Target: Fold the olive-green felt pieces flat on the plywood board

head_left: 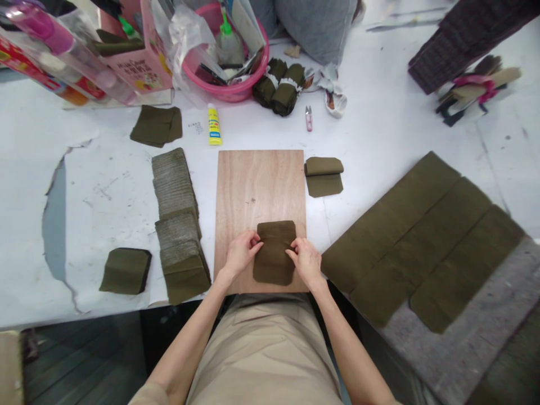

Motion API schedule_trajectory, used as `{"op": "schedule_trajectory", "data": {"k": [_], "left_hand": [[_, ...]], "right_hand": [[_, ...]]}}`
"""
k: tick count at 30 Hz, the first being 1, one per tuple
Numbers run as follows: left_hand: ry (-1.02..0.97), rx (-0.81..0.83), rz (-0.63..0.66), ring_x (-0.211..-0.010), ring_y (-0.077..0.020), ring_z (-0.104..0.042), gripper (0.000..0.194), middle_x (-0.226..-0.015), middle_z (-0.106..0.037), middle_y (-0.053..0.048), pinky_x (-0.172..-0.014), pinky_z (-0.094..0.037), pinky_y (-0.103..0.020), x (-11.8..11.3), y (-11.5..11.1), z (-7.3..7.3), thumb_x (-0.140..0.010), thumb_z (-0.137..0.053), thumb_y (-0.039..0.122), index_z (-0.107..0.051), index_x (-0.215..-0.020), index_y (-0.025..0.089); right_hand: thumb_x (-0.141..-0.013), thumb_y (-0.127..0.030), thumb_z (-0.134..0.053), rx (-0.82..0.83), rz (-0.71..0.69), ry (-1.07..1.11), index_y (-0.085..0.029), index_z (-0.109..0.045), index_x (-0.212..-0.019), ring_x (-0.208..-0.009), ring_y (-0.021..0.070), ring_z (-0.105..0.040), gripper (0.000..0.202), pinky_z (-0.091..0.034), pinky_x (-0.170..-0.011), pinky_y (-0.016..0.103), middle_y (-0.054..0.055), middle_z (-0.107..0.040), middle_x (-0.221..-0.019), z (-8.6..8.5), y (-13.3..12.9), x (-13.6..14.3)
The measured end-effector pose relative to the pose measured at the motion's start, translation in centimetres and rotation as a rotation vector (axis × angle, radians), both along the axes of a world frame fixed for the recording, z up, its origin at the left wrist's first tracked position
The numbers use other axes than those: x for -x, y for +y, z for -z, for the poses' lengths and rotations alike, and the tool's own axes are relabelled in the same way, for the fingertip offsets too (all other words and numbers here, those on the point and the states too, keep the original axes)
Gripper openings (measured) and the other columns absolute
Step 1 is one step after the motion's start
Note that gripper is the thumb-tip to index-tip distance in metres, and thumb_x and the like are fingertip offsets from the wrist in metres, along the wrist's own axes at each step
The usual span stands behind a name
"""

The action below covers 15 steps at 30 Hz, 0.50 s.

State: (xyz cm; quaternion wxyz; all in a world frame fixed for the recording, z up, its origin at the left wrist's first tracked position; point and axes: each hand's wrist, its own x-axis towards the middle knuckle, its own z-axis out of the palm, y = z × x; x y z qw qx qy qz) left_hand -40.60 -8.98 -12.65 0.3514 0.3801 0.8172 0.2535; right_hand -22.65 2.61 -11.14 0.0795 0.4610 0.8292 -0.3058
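An olive fabric piece with cut corners [275, 261] lies on the near end of a wooden board [258, 180]. My left hand [243, 253] pinches its left edge between thumb and fingers. At the right edge of the same piece, my right hand [307, 259] is closed in a similar pinch. A folded olive piece [324, 183] sits just right of the board. Left of the board runs a long row of overlapping olive pieces [179, 225]. Larger olive panels [426, 242] are spread at the right.
Small olive stacks lie at the left [125, 271] and upper left [157, 125]. Beyond the board are a yellow tube [214, 126], pink snips [309, 118], rolled olive bundles [288, 90] and a pink basket [248, 87]. A person's dark sleeve and gloved hand [475, 90] are at upper right.
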Motion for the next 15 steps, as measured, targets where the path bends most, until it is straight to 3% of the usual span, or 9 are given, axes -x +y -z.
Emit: {"op": "schedule_trajectory", "data": {"k": [15], "left_hand": [[0.018, 0.033, 0.028, -0.063, -0.0127, -0.054, 0.008, -0.069, -0.058, 0.003, -0.060, -0.039, -0.024, 0.23, 0.21, -0.23, -0.081, -0.059, 0.028, -0.057, -0.085, 0.021]], "right_hand": [[-0.088, -0.036, -0.056, 0.027, 0.050, -0.042, -0.022, -0.060, -0.075, -0.074, 0.0148, -0.055, 0.019, -0.031, -0.058, 0.027, 0.001, -0.060, -0.081, 0.47, -0.28, 0.19]]}}
